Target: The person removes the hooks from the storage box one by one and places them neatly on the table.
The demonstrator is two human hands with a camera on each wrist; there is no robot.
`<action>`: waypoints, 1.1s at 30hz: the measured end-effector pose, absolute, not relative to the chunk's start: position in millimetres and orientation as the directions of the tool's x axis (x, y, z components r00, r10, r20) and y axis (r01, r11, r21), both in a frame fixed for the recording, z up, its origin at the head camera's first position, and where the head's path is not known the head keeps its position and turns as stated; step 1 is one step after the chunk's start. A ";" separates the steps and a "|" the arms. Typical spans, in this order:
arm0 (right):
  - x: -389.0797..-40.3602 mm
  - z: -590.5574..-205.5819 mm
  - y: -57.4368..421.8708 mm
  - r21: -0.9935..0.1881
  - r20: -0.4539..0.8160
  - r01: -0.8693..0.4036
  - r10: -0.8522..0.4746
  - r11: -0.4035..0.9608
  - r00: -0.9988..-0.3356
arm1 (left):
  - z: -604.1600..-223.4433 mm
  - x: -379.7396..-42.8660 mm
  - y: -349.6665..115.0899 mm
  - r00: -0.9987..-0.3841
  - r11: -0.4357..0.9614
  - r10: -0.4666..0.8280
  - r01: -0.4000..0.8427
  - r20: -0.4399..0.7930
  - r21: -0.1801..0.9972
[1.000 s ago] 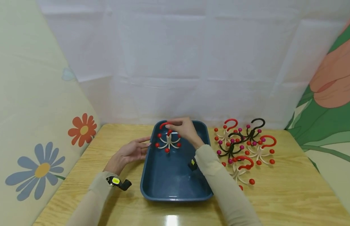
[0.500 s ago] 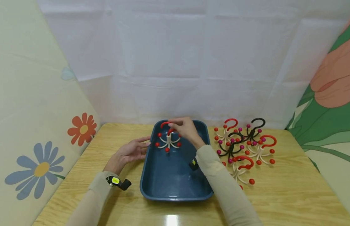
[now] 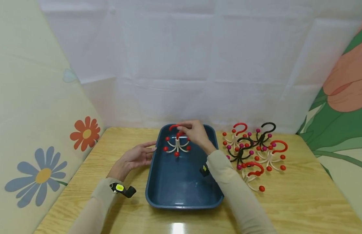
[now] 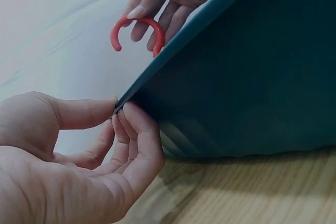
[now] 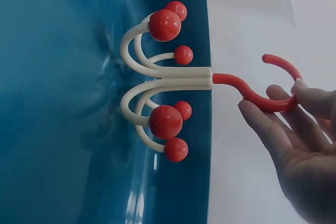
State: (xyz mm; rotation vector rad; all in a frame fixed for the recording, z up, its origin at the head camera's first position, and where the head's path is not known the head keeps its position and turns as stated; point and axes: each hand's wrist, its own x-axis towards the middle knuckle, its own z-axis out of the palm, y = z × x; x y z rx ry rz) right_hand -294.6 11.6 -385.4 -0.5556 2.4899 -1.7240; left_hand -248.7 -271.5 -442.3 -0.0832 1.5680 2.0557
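In the head view my right hand (image 3: 196, 134) pinches the red hook of a multi-arm hanger (image 3: 177, 143) and holds it upright over the far part of the blue tray (image 3: 184, 206). This hanger has cream arms ending in red balls; the right wrist view shows the thumb and fingers on the hook's (image 5: 254, 98) bend. My left hand (image 3: 137, 156) is at the tray's left side. Up close in the left wrist view, its thumb and fingers pinch the tray rim (image 4: 152, 69). Whether the hanger's balls touch the tray floor, I cannot tell.
Right of the tray, several similar hangers stand close together on the wooden table (image 3: 309, 195). Some are cream with red hooks, like the one (image 3: 270, 159) at the right; others are black with magenta balls (image 3: 261, 138). A white cloth (image 3: 175, 65) hangs behind.
My right hand and the hanger have shifted slightly to the right over the tray. The left hand keeps its place at the rim.
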 end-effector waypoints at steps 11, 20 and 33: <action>-276.7 -366.9 27.4 -0.919 0.174 -0.273 -0.329 0.285 -0.928 | -439.6 -246.9 -271.1 -0.851 -0.173 0.355 -0.468 -0.388 0.867; -249.4 -344.4 51.5 -0.896 0.288 -0.365 -0.292 0.254 -0.912 | -439.5 -244.3 -271.5 -0.851 -0.192 0.362 -0.467 -0.380 0.863; -213.4 -293.4 110.9 -0.896 0.342 -0.388 -0.222 0.216 -0.913 | -441.4 -247.1 -270.6 -0.851 -0.216 0.371 -0.468 -0.371 0.857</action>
